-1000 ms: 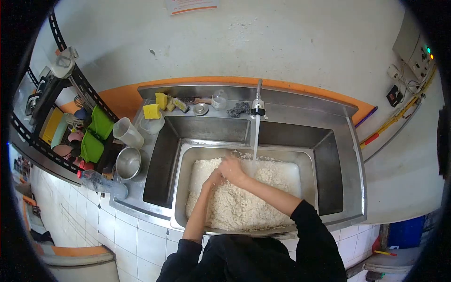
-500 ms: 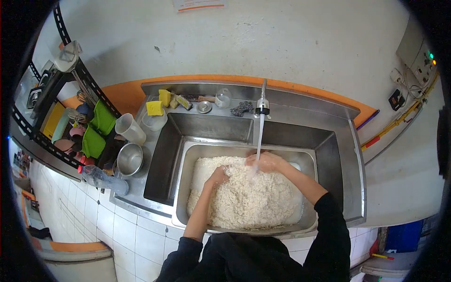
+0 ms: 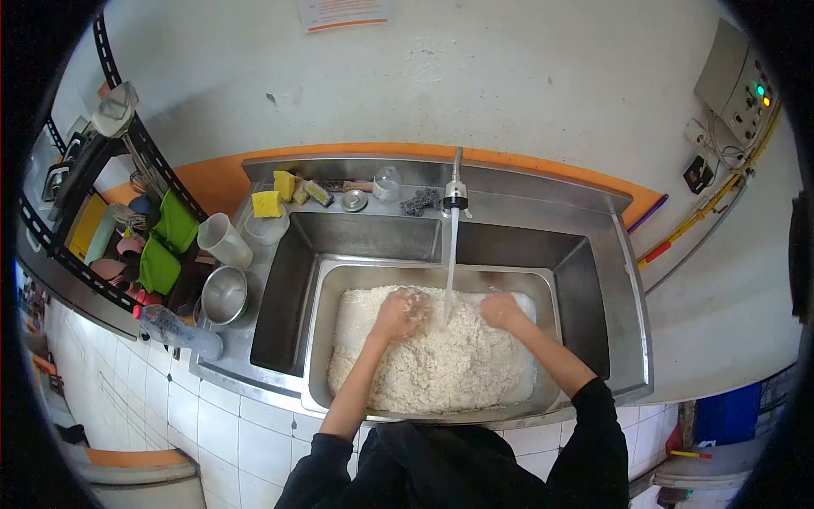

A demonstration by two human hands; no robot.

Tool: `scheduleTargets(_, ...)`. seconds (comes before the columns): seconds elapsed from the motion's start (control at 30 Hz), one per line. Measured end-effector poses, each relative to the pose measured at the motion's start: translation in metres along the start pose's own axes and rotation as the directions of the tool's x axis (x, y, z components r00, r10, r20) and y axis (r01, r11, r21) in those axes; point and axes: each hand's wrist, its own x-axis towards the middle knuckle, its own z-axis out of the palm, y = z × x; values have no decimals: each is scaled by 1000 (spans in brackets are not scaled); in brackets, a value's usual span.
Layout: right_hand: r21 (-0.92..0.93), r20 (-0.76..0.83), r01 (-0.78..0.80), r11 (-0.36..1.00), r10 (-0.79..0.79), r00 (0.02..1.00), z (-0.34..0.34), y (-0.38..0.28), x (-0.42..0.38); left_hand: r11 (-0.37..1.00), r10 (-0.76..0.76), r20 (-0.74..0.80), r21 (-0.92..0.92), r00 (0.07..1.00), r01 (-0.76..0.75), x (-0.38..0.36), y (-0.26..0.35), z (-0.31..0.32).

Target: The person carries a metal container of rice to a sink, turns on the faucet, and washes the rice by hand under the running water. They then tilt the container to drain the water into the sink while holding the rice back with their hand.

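A deep steel pan sits in the sink, filled with pale, wet, rice-like grains and some cloudy water at its sides. My left hand is in the grains left of the stream, fingers curled and closed, with bits stuck to them. To the right of the stream, my right hand is closed at the surface of the grains, its fingertips hidden. From the tap water runs down between both hands onto the grains.
Sponges, a steel scrubber and a jar stand along the sink's back ledge. At the left are a plastic jug, a steel bowl, a bottle and a loaded rack. Sockets hang on the right wall.
My right hand has moved out from under the stream to its right. My left hand has moved slightly up in the pan, and the view has shifted a little.
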Motion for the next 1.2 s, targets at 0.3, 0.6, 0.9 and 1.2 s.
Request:
scheduleTargets(0.3, 156, -459, 498, 853, -384, 802, 12, -16, 61, 971, 39, 199, 225, 979, -84, -2, -23, 26)
scheduleTargets(0.6, 219, -313, 207, 954, -132, 940, 55, 57, 24, 900, -268, 266, 413, 926, 142, -28, -98, -10)
scheduleTargets(0.9, 380, -64, -389, 840, 443, 894, 62, 49, -9, 639, -629, 164, 666, 760, 385, -41, -73, -24)
scheduleTargets(1.2, 961, 188, -144, -237, 178, 966, 171, 61, 19, 895, -444, 538, 295, 716, 334, -64, -124, -1)
